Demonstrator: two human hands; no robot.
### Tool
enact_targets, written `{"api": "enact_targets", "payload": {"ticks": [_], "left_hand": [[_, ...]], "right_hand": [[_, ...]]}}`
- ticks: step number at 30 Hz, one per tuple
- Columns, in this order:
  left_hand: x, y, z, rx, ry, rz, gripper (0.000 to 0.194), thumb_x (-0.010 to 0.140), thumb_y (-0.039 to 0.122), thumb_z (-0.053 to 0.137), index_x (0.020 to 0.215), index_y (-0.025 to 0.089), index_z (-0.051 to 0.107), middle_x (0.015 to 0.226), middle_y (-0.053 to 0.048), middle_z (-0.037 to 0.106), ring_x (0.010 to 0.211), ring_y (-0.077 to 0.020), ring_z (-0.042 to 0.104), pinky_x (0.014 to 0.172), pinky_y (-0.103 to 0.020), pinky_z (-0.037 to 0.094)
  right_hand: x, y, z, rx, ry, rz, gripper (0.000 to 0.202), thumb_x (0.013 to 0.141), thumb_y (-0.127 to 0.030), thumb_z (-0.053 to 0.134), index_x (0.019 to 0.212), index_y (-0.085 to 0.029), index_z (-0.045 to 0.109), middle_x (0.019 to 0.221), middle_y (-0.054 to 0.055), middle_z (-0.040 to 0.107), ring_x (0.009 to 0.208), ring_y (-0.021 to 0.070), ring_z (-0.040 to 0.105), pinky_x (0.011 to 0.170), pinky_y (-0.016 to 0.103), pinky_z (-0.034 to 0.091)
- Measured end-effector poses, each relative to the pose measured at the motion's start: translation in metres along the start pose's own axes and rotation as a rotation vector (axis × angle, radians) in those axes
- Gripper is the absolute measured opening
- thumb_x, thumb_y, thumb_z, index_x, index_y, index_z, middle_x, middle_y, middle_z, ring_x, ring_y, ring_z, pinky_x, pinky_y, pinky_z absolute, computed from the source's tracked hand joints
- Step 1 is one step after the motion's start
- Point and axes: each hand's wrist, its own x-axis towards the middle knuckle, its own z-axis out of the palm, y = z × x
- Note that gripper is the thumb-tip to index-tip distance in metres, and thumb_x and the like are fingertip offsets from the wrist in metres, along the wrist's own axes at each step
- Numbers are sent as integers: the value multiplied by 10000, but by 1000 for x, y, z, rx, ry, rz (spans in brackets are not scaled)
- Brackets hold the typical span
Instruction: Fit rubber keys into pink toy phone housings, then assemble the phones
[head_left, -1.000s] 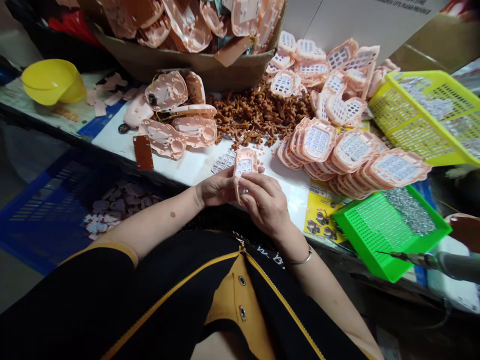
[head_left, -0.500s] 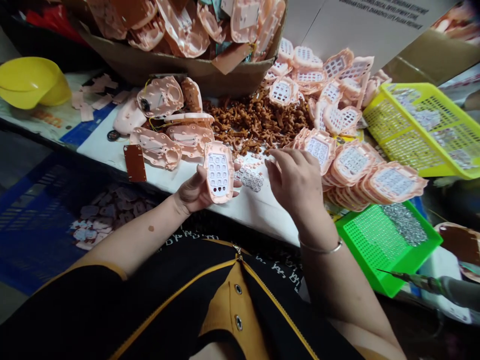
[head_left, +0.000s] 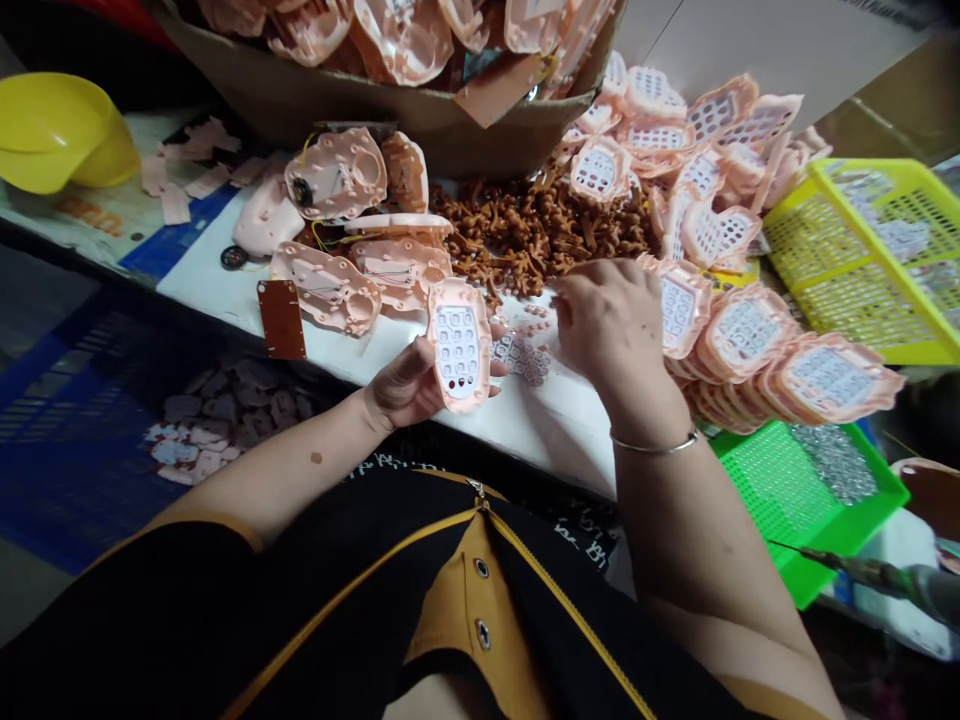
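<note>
My left hand (head_left: 401, 385) grips a pink plastic casing half (head_left: 460, 399) by its sides, above the table's front edge. A white rubber keypad (head_left: 457, 340) sits in the casing, with a few dark holes below it. My right hand (head_left: 611, 315) is at the near edge of a heap of small brown plastic pieces (head_left: 540, 230). Its fingers are curled down and their tips are mostly hidden, so what they hold is unclear. Between the hands lie small pink pieces (head_left: 537, 322) and translucent button-like pieces (head_left: 525, 358).
Stacked casings with keypads (head_left: 750, 335) stand right, before a yellow basket (head_left: 900, 290). A green basket (head_left: 780, 500) holds metal screws; a screwdriver-like tool (head_left: 885, 575) juts in. Wired casings (head_left: 337, 175) and a brown board (head_left: 282, 320) lie left. A cardboard box (head_left: 360, 100) stands behind.
My right hand has moved forward to the brown heap, its fingers now lower and more hidden. My left hand still holds the casing. The view has shifted slightly.
</note>
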Motion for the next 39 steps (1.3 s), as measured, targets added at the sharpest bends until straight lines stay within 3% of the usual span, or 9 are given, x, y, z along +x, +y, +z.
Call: {"api": "enact_targets", "payload": {"ticks": [4, 7, 12, 18, 23, 27, 34, 39], "left_hand": [[2, -3, -1, 23, -11, 18, 899, 564, 606, 852, 1331, 225, 580, 1430, -151, 564, 1064, -351, 695, 864, -452, 595], [2, -3, -1, 55, 5, 23, 902, 555, 622, 849, 1314, 209, 590, 1451, -159, 540, 1116, -378, 669, 893, -483, 582], [-1, -4, -1, 72, 24, 43, 829, 546, 624, 852, 1215, 179, 644, 1446, -161, 544, 1150, -387, 650, 937, -512, 563], [0, -5, -2, 84, -12, 8, 779, 564, 603, 854, 1195, 189, 661, 1436, -153, 556, 1181, -390, 631, 943, -506, 563], [1, -5, -3, 78, -30, -16, 771, 581, 566, 862, 1214, 186, 639, 1405, -160, 580, 1165, -385, 640, 904, -514, 575], [2, -7, -4, 70, -52, -25, 763, 594, 550, 862, 1221, 178, 637, 1372, -161, 605, 1147, -356, 652, 855, -468, 592], [2, -7, -3, 69, 2, -49, 859, 533, 600, 866, 1234, 162, 634, 1344, -166, 625, 1241, -366, 588, 868, -402, 576], [2, -7, -2, 55, 39, -39, 901, 500, 603, 878, 1248, 166, 628, 1338, -154, 629, 1290, -369, 549, 909, -394, 551]], "right_hand": [[-12, -7, 4, -18, -122, -167, 264, 924, -206, 471, 852, -178, 724, 1167, 136, 644, 1144, 298, 488, 933, 439, 354], [-13, -11, 11, -16, -140, -203, 285, 930, -200, 460, 825, -150, 721, 1166, 161, 647, 1169, 305, 485, 963, 453, 359], [-20, -9, 12, 130, -13, -66, 260, 912, -140, 426, 913, -149, 685, 967, 158, 684, 962, 282, 552, 869, 456, 417], [-50, -13, 6, 591, 227, 122, 260, 859, -176, 509, 1057, -195, 676, 854, 64, 659, 744, 181, 586, 716, 347, 492], [-68, -27, 0, 756, 294, 139, 152, 843, -144, 582, 830, -221, 713, 789, 24, 697, 723, 152, 647, 682, 303, 520], [-71, -45, -10, 853, 321, 77, 137, 865, -151, 624, 813, -236, 718, 835, 13, 739, 782, 152, 692, 733, 308, 549], [-74, -70, -10, 651, 393, -154, 174, 890, -114, 596, 922, -235, 718, 874, 42, 742, 788, 161, 658, 719, 316, 519], [-78, -73, -16, 492, 286, -215, 213, 913, -124, 548, 1011, -239, 698, 944, 64, 741, 846, 187, 621, 780, 342, 491]]}}
